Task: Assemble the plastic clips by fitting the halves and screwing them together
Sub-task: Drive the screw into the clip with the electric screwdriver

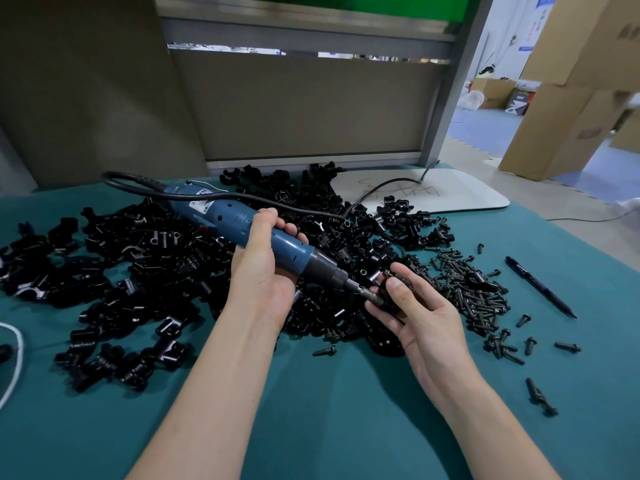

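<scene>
My left hand (265, 268) grips a blue electric screwdriver (239, 223) around its barrel, tip pointing down to the right. The bit (362, 292) meets a black plastic clip (388, 299) that my right hand (412, 306) holds between thumb and fingers; the clip is mostly hidden by those fingers. A large heap of black clip halves (156, 265) covers the teal table behind and left of my hands. A pile of black screws (478, 292) lies just right of my right hand.
A black pen (540, 287) lies on the teal cloth at the right. The screwdriver's black cable (381, 188) runs back over a white board (450, 192). Loose screws (540, 396) are scattered at the right front. White cord (14, 358) lies at the left edge. Cardboard boxes (571, 98) stand beyond the table.
</scene>
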`<state>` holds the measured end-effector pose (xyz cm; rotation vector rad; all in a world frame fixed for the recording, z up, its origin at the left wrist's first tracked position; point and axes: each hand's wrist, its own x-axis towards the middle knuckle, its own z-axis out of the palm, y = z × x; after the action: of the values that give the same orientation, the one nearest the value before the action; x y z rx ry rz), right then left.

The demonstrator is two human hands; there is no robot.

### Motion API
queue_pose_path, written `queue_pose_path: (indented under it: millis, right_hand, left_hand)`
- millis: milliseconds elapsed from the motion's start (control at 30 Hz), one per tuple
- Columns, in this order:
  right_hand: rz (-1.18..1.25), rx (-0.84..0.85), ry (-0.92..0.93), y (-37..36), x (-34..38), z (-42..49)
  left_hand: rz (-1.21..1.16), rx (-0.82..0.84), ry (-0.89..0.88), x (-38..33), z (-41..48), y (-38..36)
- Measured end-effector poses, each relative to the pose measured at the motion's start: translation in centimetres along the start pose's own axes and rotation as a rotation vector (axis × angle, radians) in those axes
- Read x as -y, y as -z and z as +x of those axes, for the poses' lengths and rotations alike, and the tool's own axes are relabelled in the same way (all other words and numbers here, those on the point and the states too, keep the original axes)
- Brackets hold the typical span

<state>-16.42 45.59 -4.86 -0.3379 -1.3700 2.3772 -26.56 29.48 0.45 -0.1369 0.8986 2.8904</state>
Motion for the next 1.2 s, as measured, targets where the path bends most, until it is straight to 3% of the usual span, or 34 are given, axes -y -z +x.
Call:
queue_pose_path:
  millis: [100,267,400,533,933,1200]
  right_hand:
    - [-0.085,0.025,0.061,0.1,0.3,-0.2]
    - [-0.464,0.060,0.199,-0.1,0.6,-1.1]
    - [-0.557,0.098,0.274,-1.0,0.9,-1.7]
    - [-0.576,0.200,0.239,-1.6,0.6,-2.4]
    - [-0.598,0.222,0.233,-1.4,0.4,-2.4]
    - [-0.458,0.066,0.263,-0.1,1.3,-1.8]
  left_hand:
    - [-0.016,-0.046,0.024,0.0,0.2,0.1]
    - [-0.058,-0.218,0.091,0.2,0.5,0.8]
    - [-0.029,-0.362,0.142,-0.3,1.0,1.5]
    - [0.000,-0.407,0.153,-1.3,1.6,2.2]
    - [0.012,-0.419,0.132,-2.0,1.4,2.0]
    - [-0.060,-0.464,0.043,-4.4,2.0,2.9]
